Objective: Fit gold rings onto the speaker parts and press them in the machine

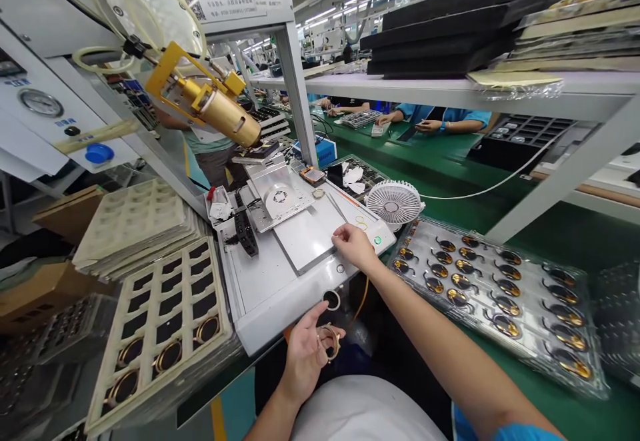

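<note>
Head view: my left hand (305,358) pinches a thin gold ring (333,342) in curled fingers, just off the near edge of the white fixture (265,314). My right hand (354,246) has its fingertips on the fixture's metal plate (305,241), lightly curled, gripping nothing visible. Left, the beige tray (117,334) has rings (167,356) in its near slots, far slots bare; right, the clear blister tray (597,378) is full of gold parts (507,288).

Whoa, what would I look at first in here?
You'd probably spot the shiny gold cylinder in its yellow bracket at the upper left. Then there's the clear tray of gold rings on the right, beside the small white fan. At the bottom, the left hand holds a gold ring.
</note>
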A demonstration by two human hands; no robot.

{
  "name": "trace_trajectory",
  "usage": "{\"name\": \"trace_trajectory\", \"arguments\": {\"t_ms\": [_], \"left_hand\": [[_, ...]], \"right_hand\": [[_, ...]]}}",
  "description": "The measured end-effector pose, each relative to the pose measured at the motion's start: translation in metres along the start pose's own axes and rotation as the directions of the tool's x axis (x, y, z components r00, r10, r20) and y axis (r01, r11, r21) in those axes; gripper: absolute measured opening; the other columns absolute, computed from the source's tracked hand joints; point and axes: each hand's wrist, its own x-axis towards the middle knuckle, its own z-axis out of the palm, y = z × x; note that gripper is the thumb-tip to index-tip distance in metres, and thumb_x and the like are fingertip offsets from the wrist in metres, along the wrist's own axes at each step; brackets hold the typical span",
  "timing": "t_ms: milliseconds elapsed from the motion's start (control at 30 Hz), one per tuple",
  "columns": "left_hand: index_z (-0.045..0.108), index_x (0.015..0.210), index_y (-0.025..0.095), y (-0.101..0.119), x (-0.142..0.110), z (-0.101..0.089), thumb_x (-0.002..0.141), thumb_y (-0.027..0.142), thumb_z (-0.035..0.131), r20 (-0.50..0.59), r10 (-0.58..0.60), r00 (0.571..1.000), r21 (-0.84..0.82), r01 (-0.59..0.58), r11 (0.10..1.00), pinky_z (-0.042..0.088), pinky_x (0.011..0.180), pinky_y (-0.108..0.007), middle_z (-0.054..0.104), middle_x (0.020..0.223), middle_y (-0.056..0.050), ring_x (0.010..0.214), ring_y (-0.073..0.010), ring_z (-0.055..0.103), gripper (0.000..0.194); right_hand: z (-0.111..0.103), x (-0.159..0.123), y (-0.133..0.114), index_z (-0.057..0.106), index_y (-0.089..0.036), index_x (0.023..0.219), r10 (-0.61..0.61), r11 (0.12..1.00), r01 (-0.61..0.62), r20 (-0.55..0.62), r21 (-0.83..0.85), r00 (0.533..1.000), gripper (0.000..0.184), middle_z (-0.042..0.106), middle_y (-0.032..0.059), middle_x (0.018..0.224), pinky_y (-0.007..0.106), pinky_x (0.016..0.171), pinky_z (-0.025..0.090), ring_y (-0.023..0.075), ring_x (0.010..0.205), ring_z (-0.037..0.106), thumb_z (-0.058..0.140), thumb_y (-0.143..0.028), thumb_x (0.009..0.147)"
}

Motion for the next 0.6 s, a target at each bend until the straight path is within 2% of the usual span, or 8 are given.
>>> {"name": "trace_trajectory", "arguments": {"t_ms": [67,133,233,300,367,467,533,600], "left_hand": [[0.06,0.144,0.024,0.004,-0.008,-0.006,0.062,0.054,0.095,-0.017,0.033,0.999,0.067,-0.031,0.997,0.053,0.082,-0.031,0.077,0.106,-0.014,0.101,-0.026,0.07,0.094],[0.052,0.15,0.022,0.006,-0.014,-0.012,0.066,0.052,0.093,-0.021,0.065,0.998,0.171,-0.061,0.983,0.055,0.081,-0.032,0.077,0.108,-0.015,0.094,-0.0243,0.071,0.098],[0.045,0.155,0.024,0.004,-0.019,-0.016,0.072,0.044,0.091,-0.027,0.162,0.986,0.423,-0.136,0.896,0.061,0.077,-0.036,0.068,0.132,-0.02,0.091,-0.0249,0.073,0.097],[0.042,0.156,0.027,-0.001,-0.018,-0.015,0.076,0.035,0.087,0.009,0.24,0.971,0.634,-0.192,0.749,0.065,0.08,-0.04,0.049,0.156,-0.023,0.101,-0.0291,0.075,0.092],[0.038,0.159,0.027,-0.007,-0.013,-0.013,0.079,0.028,0.083,0.12,0.276,0.954,0.805,-0.256,0.534,0.066,0.089,-0.045,0.035,0.166,-0.023,0.117,-0.0352,0.071,0.092],[0.033,0.161,0.023,-0.013,-0.005,-0.009,0.079,0.023,0.081,0.29,0.243,0.926,0.902,-0.349,0.254,0.061,0.103,-0.052,0.039,0.164,-0.023,0.139,-0.0424,0.056,0.095],[0.033,0.161,0.024,-0.016,-0.002,-0.006,0.077,0.022,0.083,0.344,0.215,0.914,0.889,-0.391,0.237,0.061,0.102,-0.052,0.04,0.164,-0.023,0.139,-0.0428,0.057,0.098],[0.038,0.158,0.026,-0.016,-0.001,-0.004,0.076,0.024,0.085,0.34,0.217,0.915,0.839,-0.399,0.37,0.065,0.094,-0.049,0.032,0.168,-0.023,0.124,-0.0392,0.068,0.095]], "right_hand": [[-0.003,-0.005,-0.001,0.061,-0.02,0.091,0.0,0.999,-0.002,-0.05,-0.046,0.999,0.019,0.061,-0.0012,0.073,0.034,0.071,0.047,0.0211,0.07,0.06,0.069,-0.022,0.073],[-0.009,-0.025,-0.003,0.061,-0.02,0.099,-0.025,0.997,0.018,-0.091,-0.079,0.996,0.028,0.062,0.001,0.082,0.035,0.075,0.046,0.0215,0.074,0.059,0.072,-0.024,0.074],[-0.014,-0.077,-0.004,0.064,-0.02,0.089,-0.066,0.996,0.069,0.043,-0.063,0.997,0.015,0.063,0.0015,0.076,0.034,0.07,0.046,0.0203,0.068,0.058,0.069,-0.033,0.083],[-0.009,-0.113,-0.001,0.069,-0.019,0.096,-0.048,0.998,0.039,0.232,0.042,0.972,0.023,0.069,0.0049,0.082,0.034,0.068,0.049,0.0219,0.073,0.064,0.067,-0.042,0.09],[0.0,-0.14,0.004,0.068,-0.017,0.118,-0.009,0.981,-0.059,0.346,0.184,0.938,0.04,0.074,0.0105,0.104,0.035,0.074,0.054,0.0251,0.089,0.069,0.068,-0.047,0.092],[0.013,-0.152,0.012,0.062,-0.016,0.134,0.059,0.925,-0.171,0.316,0.339,0.947,0.057,0.074,0.0135,0.114,0.037,0.081,0.057,0.027,0.097,0.07,0.071,-0.051,0.09],[0.014,-0.147,0.015,0.068,-0.016,0.124,0.105,0.881,-0.221,0.285,0.418,0.953,0.054,0.075,0.0111,0.099,0.037,0.078,0.058,0.0259,0.088,0.071,0.072,-0.056,0.088],[0.01,-0.14,0.017,0.074,-0.016,0.107,0.118,0.835,-0.259,0.302,0.485,0.946,0.049,0.074,0.0076,0.083,0.034,0.07,0.057,0.0228,0.074,0.069,0.072,-0.061,0.086]]}}
